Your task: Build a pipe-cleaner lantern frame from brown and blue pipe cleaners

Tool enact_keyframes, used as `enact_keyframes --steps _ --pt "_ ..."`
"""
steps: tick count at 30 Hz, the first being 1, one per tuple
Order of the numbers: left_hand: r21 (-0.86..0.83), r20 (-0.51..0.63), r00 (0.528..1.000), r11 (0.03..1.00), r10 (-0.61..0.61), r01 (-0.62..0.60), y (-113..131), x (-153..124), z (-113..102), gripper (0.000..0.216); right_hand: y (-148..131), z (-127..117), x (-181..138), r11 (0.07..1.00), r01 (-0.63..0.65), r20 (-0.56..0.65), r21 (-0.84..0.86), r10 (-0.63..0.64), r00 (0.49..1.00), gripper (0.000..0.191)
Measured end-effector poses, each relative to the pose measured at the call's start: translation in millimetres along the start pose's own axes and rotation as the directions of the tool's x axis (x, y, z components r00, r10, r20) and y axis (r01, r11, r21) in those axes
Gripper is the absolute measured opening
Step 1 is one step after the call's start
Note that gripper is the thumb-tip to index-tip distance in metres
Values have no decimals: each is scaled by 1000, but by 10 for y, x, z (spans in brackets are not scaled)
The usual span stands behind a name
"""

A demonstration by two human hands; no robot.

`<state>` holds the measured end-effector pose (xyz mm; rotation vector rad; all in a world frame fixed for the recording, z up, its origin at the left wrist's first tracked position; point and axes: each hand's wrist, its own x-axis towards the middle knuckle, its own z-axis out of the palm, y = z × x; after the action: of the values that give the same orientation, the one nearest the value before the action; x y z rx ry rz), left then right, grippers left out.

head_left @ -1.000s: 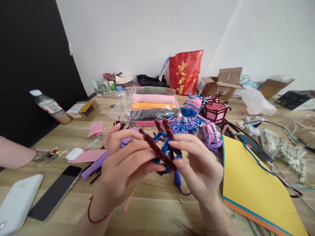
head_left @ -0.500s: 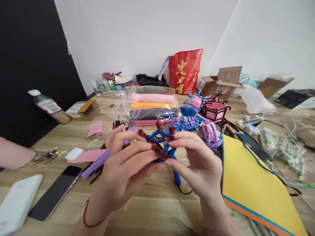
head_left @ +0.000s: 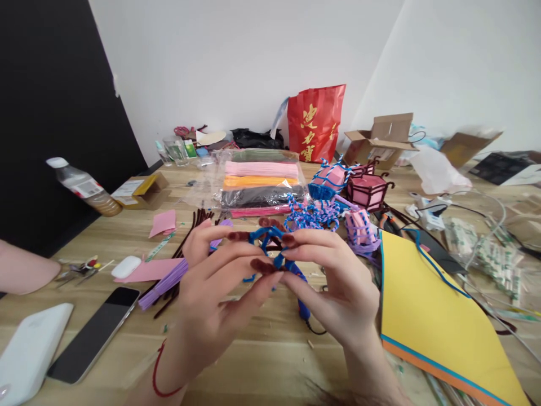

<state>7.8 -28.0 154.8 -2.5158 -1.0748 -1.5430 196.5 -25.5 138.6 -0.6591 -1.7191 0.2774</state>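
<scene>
Between my two hands, above the middle of the table, is a small frame of bent blue and dark brown pipe cleaners [head_left: 278, 261]. My left hand [head_left: 211, 290] pinches its left side, thumb and fingers closed on a brown tip. From the right, my right hand [head_left: 333, 276] grips the other side with thumb and fingertips. Fingers hide part of the frame. Below and behind it lies a blue-handled tool [head_left: 303, 304] with a black cord. Just beyond are blue-and-white twisted pipe cleaners [head_left: 315, 215].
Pink lanterns with brown frames [head_left: 368, 190] stand at the back right. A bag of coloured pipe cleaners [head_left: 262, 169] lies behind my hands. Yellow sheets [head_left: 431, 304] are on the right. A phone [head_left: 95, 332] and purple pipe cleaners [head_left: 164, 285] lie on the left.
The pipe cleaner frame has tilted and sits slightly lower, its brown tips now pointing more sideways. Both hands keep their hold, with fingers slightly shifted.
</scene>
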Motion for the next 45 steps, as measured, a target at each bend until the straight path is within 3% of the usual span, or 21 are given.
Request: enact_keyframes --steps 6,18,36,41,45 --pt "-118 -2 998 991 -61 61 49 35 36 15 16 1 4 985 -93 13 147 92 996 35" --pt "-193 60 995 977 -81 91 21 60 5 11 14 51 6 934 -192 -101 302 231 968 33" --pt "-321 71 977 923 -199 212 -33 7 74 7 62 71 6 947 -146 -67 287 172 983 34" --pt "-358 109 973 905 -203 229 -25 12 58 6 32 93 -10 895 -208 -109 394 270 957 43" --pt "-407 162 961 872 -225 273 -34 19 52 7 28 61 14 888 -236 -62 395 282 957 40"
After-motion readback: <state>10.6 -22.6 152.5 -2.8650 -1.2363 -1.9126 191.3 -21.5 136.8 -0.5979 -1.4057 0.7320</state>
